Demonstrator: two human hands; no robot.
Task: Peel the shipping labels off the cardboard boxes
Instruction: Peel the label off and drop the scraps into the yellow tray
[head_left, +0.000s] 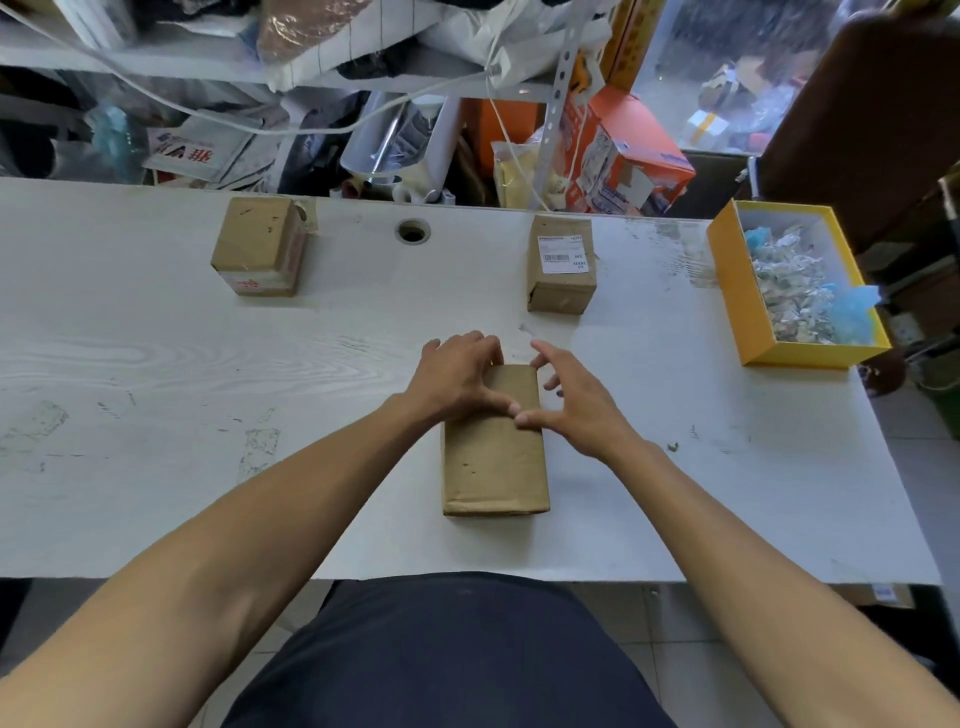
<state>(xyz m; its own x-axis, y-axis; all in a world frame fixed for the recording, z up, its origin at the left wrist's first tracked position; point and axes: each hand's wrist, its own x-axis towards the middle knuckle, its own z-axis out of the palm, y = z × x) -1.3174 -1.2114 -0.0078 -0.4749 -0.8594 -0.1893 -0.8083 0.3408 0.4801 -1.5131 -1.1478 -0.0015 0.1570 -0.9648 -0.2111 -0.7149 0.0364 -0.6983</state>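
Observation:
A long plain cardboard box (493, 457) lies lengthwise on the white table (182, 364) in front of me, with no label showing on its top. My left hand (457, 374) lies over its far left end, fingers curled round the far edge and thumb on top. My right hand (576, 400) hovers at the far right corner with fingers spread; its thumb touches the top beside my left thumb. A second box (561, 291) at the far right carries a white shipping label (563, 253). A third box (257, 244) stands at the far left.
A yellow tray (737, 306) holding several crumpled paper scraps (795, 280) sits at the table's right end. A cable hole (413, 230) is near the back edge. Cluttered shelves with bags and orange cartons stand behind the table.

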